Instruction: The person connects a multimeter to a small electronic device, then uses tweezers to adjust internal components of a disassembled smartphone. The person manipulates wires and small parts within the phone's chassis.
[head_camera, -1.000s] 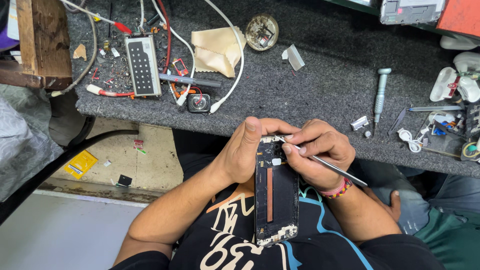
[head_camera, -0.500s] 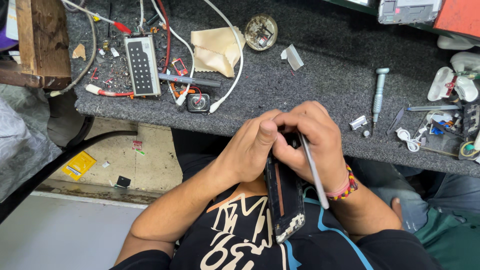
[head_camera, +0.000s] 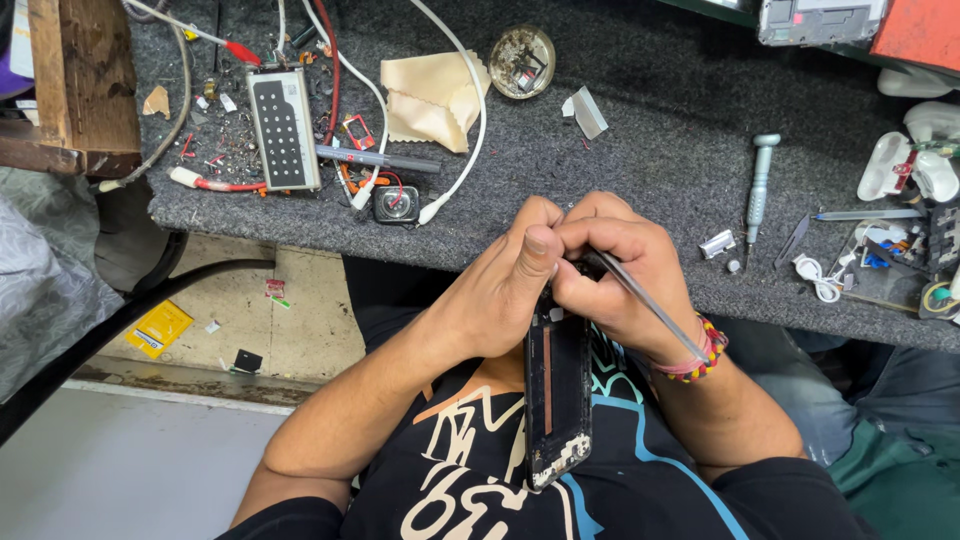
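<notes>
The opened phone (head_camera: 556, 395) is gripped at its top by the closed left hand (head_camera: 500, 290), just below the counter (head_camera: 640, 160) edge. A thin metal tool (head_camera: 645, 300) is pinched in the right hand (head_camera: 625, 270); probably best kept shallow and braced, so nothing gets gouged.

One view only is given, taken from a camera worn on the head and aimed steeply downward. The left hand (head_camera: 510, 285) and right hand (head_camera: 625, 275) are seen close, near the frame's middle. The workbench (head_camera: 650, 130) fills the upper part, the floor (head_camera: 130, 470) the lower left.
</notes>
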